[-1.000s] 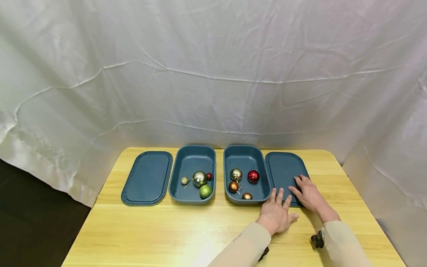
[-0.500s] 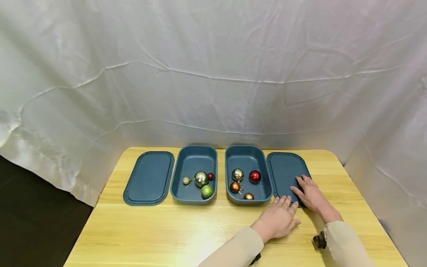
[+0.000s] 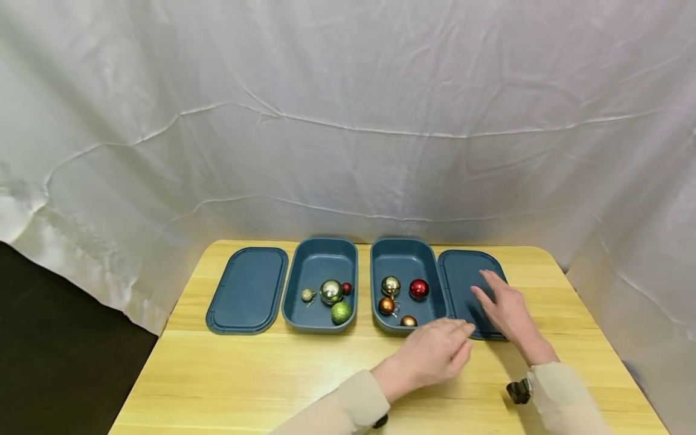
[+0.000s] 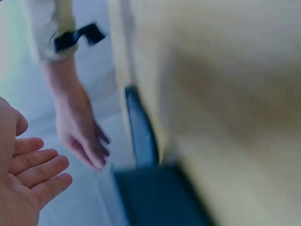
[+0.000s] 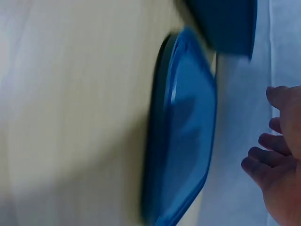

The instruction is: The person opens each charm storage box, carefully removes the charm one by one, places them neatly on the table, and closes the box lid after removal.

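My left hand hovers before the near edge of the right blue box, fingers extended, holding nothing. My right hand is raised over the right blue lid, its fingers spread and nothing in them. That lid lies flat beside the right box; the right wrist view shows the same lid apart from the fingers. Inside the right box are a red bauble, a shiny gold bauble, an orange bauble and a bronze bauble.
The left blue box contains a silver-green bauble, a glittery green bauble, a small gold bauble and a small red bauble. Another lid lies left of it. A pale curtain hangs behind the wooden table.
My left hand has drawn back to the left from the right lid's near corner. My right hand has lifted off the lid. The view has shifted slightly; boxes and baubles keep their arrangement.
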Action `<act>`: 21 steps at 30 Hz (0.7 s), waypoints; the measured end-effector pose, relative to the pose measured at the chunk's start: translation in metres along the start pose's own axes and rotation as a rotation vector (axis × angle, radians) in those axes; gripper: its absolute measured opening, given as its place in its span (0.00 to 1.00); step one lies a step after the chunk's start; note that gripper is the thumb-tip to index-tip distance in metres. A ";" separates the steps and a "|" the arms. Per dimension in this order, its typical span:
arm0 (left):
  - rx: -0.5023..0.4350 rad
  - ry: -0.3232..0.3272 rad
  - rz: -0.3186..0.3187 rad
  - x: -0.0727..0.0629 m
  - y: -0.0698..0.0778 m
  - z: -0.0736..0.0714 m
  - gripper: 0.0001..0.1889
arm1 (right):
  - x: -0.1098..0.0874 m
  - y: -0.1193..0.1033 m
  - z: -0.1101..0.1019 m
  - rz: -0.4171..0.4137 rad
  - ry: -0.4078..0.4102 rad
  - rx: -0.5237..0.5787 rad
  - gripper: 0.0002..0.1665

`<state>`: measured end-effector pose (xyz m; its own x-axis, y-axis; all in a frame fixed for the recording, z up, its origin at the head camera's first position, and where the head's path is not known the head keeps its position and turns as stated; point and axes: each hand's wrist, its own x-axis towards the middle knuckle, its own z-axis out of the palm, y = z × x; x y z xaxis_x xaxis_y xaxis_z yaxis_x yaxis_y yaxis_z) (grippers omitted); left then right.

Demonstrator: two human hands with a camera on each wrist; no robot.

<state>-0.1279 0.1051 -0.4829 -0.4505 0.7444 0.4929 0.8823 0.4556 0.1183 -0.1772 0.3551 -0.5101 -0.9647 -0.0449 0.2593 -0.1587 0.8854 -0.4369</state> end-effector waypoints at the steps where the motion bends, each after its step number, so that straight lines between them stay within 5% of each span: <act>1: 0.001 0.017 -0.006 -0.003 -0.006 -0.008 0.21 | 0.002 -0.008 0.002 -0.017 0.016 0.014 0.33; 6: -0.044 0.101 -0.075 -0.019 -0.043 -0.039 0.21 | 0.013 -0.044 0.013 -0.113 0.125 0.082 0.28; 10: -0.054 0.173 -0.189 -0.036 -0.078 -0.055 0.20 | 0.026 -0.072 0.021 -0.128 0.078 0.142 0.28; 21: 0.032 0.078 -0.596 -0.105 -0.158 -0.079 0.26 | 0.043 -0.133 0.048 -0.144 -0.091 0.289 0.28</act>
<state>-0.2095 -0.0837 -0.4857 -0.8537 0.3187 0.4118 0.4759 0.7985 0.3686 -0.2077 0.2132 -0.4825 -0.9407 -0.2129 0.2642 -0.3355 0.6995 -0.6310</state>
